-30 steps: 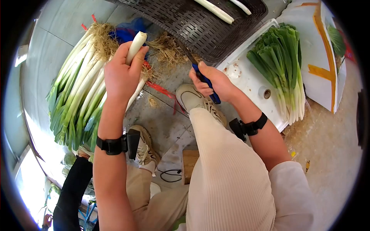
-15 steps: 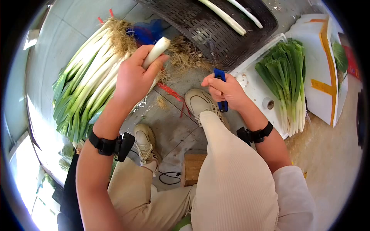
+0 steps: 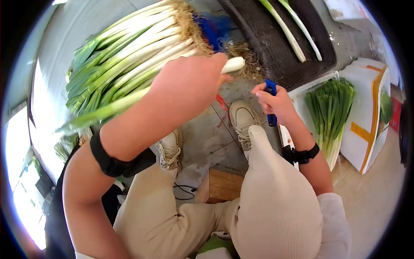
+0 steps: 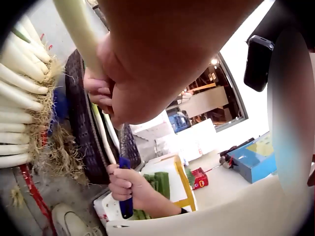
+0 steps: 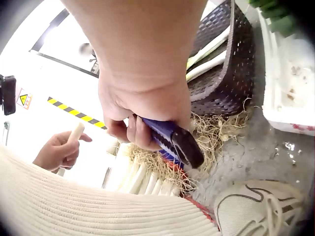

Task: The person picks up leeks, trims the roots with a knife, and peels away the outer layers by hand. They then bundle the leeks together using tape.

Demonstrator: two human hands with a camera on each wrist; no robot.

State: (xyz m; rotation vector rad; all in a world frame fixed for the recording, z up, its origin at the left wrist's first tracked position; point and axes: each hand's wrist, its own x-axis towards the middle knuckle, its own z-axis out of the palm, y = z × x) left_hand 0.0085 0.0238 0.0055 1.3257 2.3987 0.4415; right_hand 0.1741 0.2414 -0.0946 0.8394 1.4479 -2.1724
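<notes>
Left hand (image 3: 192, 77) is curled round a long white-and-green leek (image 3: 235, 65), right hand (image 3: 279, 103) grips a blue-handled knife (image 3: 271, 102), so if the leek slips mid-cut, I'd worry about a nick.

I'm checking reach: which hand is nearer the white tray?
Right. The right hand is beside the white tray; the left hand, holding a leek, is well to the left.

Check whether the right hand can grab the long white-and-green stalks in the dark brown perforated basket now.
Probably not: the right hand holds a blue-handled knife, though nothing visible covers the stalks in the open basket.
</notes>
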